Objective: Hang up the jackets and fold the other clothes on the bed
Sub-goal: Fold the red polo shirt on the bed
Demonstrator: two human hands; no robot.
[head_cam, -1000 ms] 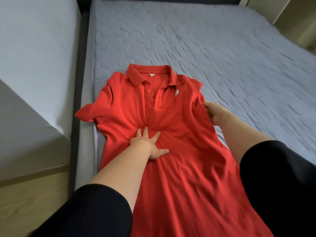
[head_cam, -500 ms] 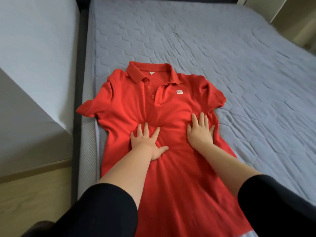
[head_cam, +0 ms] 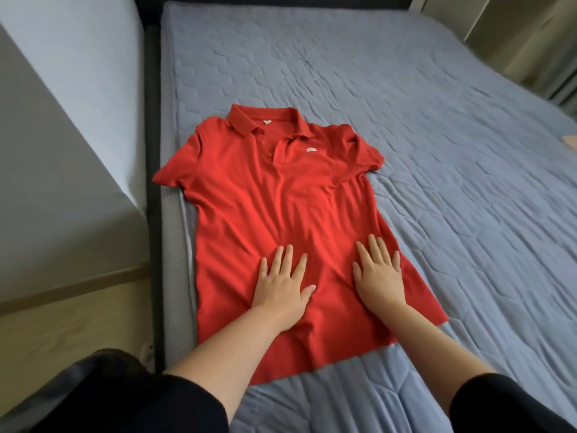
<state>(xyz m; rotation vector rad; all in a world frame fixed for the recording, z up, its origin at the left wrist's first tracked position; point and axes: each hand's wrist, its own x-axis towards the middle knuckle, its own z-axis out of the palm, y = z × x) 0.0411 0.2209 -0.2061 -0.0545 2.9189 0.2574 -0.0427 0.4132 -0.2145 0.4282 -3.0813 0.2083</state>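
Note:
A red polo shirt (head_cam: 281, 189) lies face up and spread flat on the blue quilted bed (head_cam: 437, 135), collar pointing away from me, both short sleeves out to the sides. My left hand (head_cam: 282, 285) presses flat on the lower left of the shirt with fingers spread. My right hand (head_cam: 379, 273) lies flat on the lower right, fingers straight. The hem (head_cam: 327, 364) shows near me, below both hands.
The bed's dark frame (head_cam: 153, 151) runs along the left, with a grey wall (head_cam: 62, 151) and a strip of wooden floor (head_cam: 62, 323) beyond it. A pale object (head_cam: 569, 140) peeks in at the bed's right edge.
Both hands slid down the shirt toward the hem, smoothing it. Earlier the right hand moved from the shirt's right side onto its front, and the right sleeve got spread out.

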